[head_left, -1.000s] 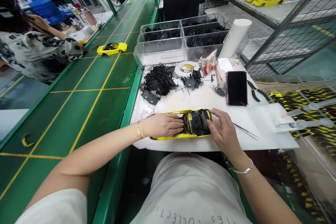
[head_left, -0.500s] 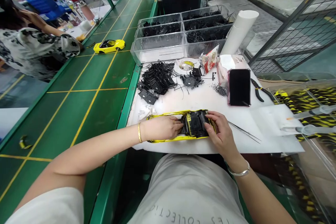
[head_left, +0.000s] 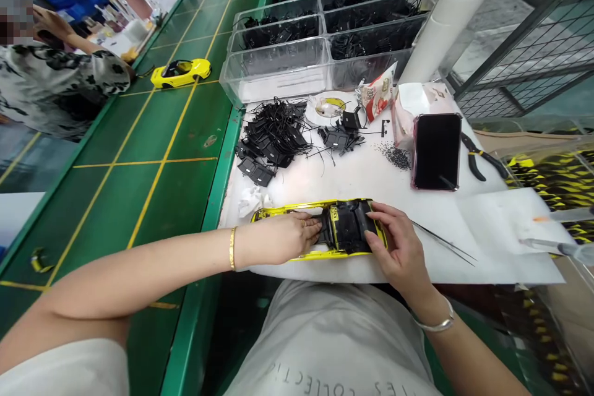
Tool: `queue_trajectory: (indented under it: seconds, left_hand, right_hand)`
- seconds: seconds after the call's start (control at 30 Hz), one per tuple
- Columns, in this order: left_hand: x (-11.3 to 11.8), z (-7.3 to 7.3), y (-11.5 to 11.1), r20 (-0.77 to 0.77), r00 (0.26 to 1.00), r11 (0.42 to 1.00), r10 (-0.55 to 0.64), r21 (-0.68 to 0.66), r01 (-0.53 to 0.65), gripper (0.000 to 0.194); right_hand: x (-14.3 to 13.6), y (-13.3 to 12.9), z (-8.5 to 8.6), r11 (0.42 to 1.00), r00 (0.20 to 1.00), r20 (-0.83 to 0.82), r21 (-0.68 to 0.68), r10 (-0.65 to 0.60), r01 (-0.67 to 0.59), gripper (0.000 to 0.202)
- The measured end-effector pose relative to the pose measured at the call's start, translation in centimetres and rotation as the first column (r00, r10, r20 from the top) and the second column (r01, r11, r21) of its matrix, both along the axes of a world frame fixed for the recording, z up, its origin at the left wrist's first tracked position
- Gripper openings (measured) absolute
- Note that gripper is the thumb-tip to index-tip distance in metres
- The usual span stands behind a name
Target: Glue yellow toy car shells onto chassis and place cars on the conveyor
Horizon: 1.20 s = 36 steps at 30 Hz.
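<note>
An upturned yellow toy car body [head_left: 273, 207] lies near the table's front edge, its inner side facing up. A black inner part [head_left: 350, 229] sits in its right half. My left hand [head_left: 283, 236] reaches over the shell from the left, fingers together and bent down against the black part near the middle. What lies under its fingertips is hidden. At the right end, my right hand [head_left: 401, 247] grips the body, thumb and fingers around its edge. A pair of tweezers [head_left: 445, 242] rests just right of that hand.
Behind are black wired parts [head_left: 271, 139], a phone [head_left: 436, 151], pliers [head_left: 482, 158] and tiny black pieces [head_left: 394, 156]. Clear divided bins [head_left: 278, 77] stand at the back beside a white roll [head_left: 445, 31]. Left runs a green conveyor [head_left: 185, 192] carrying a yellow car [head_left: 180, 73]; a co-worker [head_left: 60, 86] sits beyond.
The camera view has shifted slightly, so the table appears closer. Both hands keep nearly the same places on the car body.
</note>
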<state>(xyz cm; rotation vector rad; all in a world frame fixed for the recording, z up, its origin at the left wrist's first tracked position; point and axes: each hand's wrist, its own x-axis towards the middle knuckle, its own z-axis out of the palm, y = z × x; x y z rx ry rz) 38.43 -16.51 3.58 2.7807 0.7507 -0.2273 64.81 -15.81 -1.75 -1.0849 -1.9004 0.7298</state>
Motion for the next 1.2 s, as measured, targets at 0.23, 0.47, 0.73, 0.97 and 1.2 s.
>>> queue_trajectory:
  seconds: [0.23,0.47,0.73,0.97,1.2]
  left_hand:
    - [-0.4,0.8,0.2,-0.018,1.000,0.994,-0.022,-0.112,0.020,0.042]
    - [-0.8,2.0,-0.4,0.094,0.995,0.988,0.030,-0.157,-0.015,0.042]
    - [-1.2,1.4,-1.1,0.061,0.995,0.975,0.074,-0.213,-0.059,0.085]
    - [-0.8,1.5,-1.3,0.025,0.994,0.952,0.106,-0.292,-0.094,0.087]
    - [-0.9,1.3,-1.5,0.010,0.991,0.945,0.135,-0.302,-0.126,0.079]
  right_hand:
    - [-0.2,0.0,0.2,1.000,0.999,0.034,0.018,0.004,-0.005,0.028]
    - [0.0,0.0,0.1,0.999,0.999,0.021,0.037,0.024,-0.025,0.023]
    - [0.0,-0.1,0.2,0.999,1.000,0.028,0.043,-0.006,0.005,0.023]
    - [0.3,-0.3,0.6,1.000,0.999,0.047,0.009,0.026,-0.027,0.036]
    - [-0.1,0.2,0.2,0.999,0.999,0.037,0.012,0.029,-0.030,0.047]
